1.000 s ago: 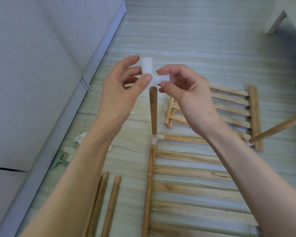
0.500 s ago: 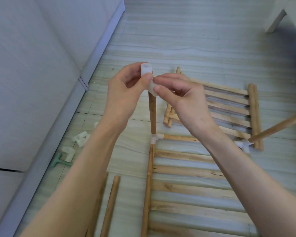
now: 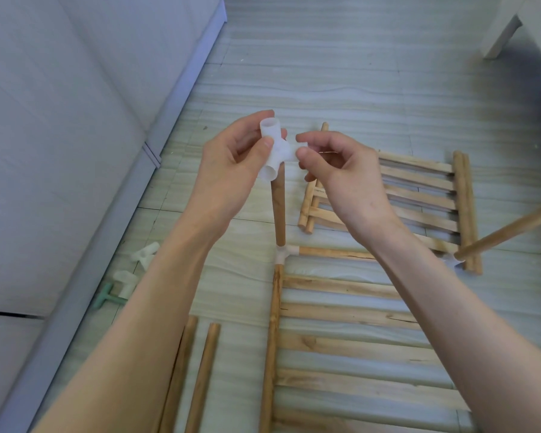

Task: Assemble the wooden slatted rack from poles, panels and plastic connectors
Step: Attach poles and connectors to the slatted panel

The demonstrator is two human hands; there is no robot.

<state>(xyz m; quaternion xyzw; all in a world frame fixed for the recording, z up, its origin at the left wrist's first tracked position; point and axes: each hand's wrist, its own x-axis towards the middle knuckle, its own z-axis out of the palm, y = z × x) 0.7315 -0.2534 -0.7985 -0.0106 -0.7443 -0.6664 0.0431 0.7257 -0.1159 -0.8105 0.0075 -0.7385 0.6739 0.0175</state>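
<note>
A white plastic connector (image 3: 275, 150) with several sockets sits at the top of an upright wooden pole (image 3: 278, 210). My left hand (image 3: 231, 173) grips the connector's upper tube between thumb and fingers. My right hand (image 3: 341, 176) pinches its side arm. The pole stands in a corner connector (image 3: 284, 253) of a slatted panel (image 3: 350, 342) lying on the floor. A second upright pole (image 3: 509, 229) rises from the panel's far right corner. Another slatted panel (image 3: 419, 195) lies behind.
Two loose poles (image 3: 194, 376) lie on the floor at lower left. Spare white connectors (image 3: 144, 253) and a green plastic piece (image 3: 105, 296) lie by the grey sofa base (image 3: 75, 276) on the left. A white furniture leg (image 3: 500, 35) stands at top right.
The connector has been turned in my hands and lowered onto the pole's top. My right hand's grip shifted to the side arm.
</note>
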